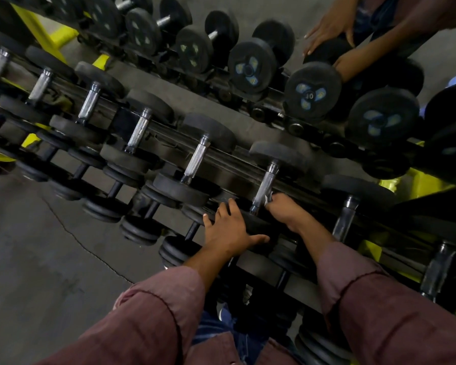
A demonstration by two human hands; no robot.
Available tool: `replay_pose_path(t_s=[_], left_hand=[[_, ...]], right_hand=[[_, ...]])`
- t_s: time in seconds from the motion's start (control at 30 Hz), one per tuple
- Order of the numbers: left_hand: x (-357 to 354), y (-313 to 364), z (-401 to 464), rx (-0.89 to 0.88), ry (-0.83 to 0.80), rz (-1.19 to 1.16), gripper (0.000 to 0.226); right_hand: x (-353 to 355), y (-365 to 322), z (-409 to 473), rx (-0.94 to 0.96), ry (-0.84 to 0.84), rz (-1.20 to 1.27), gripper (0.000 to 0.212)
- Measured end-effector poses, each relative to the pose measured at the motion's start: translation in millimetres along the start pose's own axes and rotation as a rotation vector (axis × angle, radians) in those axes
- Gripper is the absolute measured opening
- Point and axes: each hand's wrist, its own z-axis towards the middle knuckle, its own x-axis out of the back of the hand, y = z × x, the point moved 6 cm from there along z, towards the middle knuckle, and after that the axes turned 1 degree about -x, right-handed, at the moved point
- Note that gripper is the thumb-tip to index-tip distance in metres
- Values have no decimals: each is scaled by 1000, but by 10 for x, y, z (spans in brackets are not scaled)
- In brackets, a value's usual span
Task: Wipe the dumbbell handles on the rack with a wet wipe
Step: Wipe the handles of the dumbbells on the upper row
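Note:
A row of black dumbbells with knurled steel handles lies across the upper shelf of a yellow and black rack [419, 183]. My right hand [287, 210] is curled round a small white wet wipe [267, 198] and presses it against the lower end of one steel handle [265, 184]. My left hand [228, 227] lies with fingers spread on the near black head [258, 225] of that same dumbbell. The neighbouring handles [195, 160] to the left and to the right [344, 219] are bare.
A second rack behind holds bigger dumbbells [312, 92] with blue marks. Another person's hands [327, 32] rest on weights at the top right. Smaller dumbbells fill a lower shelf [142, 229] near my legs. Cracked grey concrete floor [50, 259] lies to the left.

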Motion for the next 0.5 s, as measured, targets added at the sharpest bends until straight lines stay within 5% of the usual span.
replay_pose_path(t_s=[0.23,0.5], left_hand=[[-21,-13,21,-8,16,-8,140],[-33,-18,28,-13,24,-31,139]], right_hand=[[122,-417,-200,198,-12,-646,44],[-177,-779,-287,470,-102,-944,18]])
